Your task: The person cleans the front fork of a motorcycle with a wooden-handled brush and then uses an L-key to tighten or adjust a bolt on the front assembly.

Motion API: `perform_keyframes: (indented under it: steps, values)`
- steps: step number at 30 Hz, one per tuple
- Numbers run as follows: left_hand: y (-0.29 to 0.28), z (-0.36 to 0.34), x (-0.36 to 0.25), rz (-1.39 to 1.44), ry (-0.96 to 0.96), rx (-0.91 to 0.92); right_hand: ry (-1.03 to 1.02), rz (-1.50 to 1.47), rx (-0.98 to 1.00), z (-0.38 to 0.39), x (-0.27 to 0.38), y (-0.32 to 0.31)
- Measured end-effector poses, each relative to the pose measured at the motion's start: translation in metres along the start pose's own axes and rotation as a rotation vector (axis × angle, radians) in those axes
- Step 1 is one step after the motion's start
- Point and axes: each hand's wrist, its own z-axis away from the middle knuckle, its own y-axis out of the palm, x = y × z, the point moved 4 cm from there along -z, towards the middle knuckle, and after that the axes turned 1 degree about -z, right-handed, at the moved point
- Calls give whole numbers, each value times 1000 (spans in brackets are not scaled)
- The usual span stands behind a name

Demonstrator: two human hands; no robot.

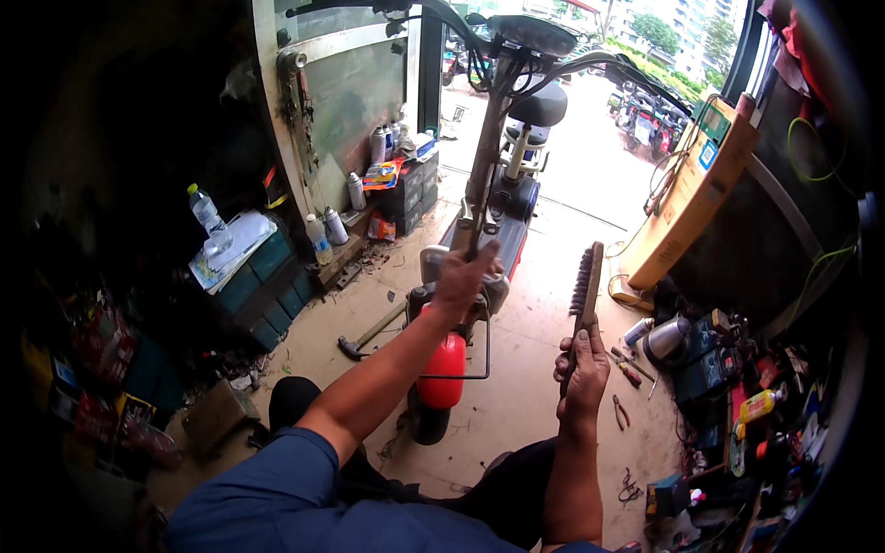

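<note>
My left hand (461, 275) reaches to the lower steering column (483, 184) of an electric scooter, fingers partly curled round it, index raised. My right hand (584, 367) is closed on the handle of a dark-bristled brush (584, 276), held upright to the right of the scooter. The scooter faces me, with handlebars and a display housing (533, 35) on top, a saddle (537, 103) behind, and a red front mudguard (444, 370) over the wheel below my left arm.
A hammer (355, 347) lies left of the wheel; pliers (620, 413) lie to the right. Blue-green boxes (253, 263) and spray cans (356, 192) stand left. A tall orange board (678, 212) leans right, above tool clutter (751, 405). An open doorway with parked vehicles (645, 124) is beyond.
</note>
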Motion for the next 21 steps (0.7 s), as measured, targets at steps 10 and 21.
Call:
perform_keyframes:
  steps: [10, 21]
  values:
    - [-25, 21, -41, -771, 654, -466, -395, 722, 431, -75, 42, 18]
    - [-19, 11, -20, -859, 37, -405, -873, 1087, 1086, -172, 106, 120]
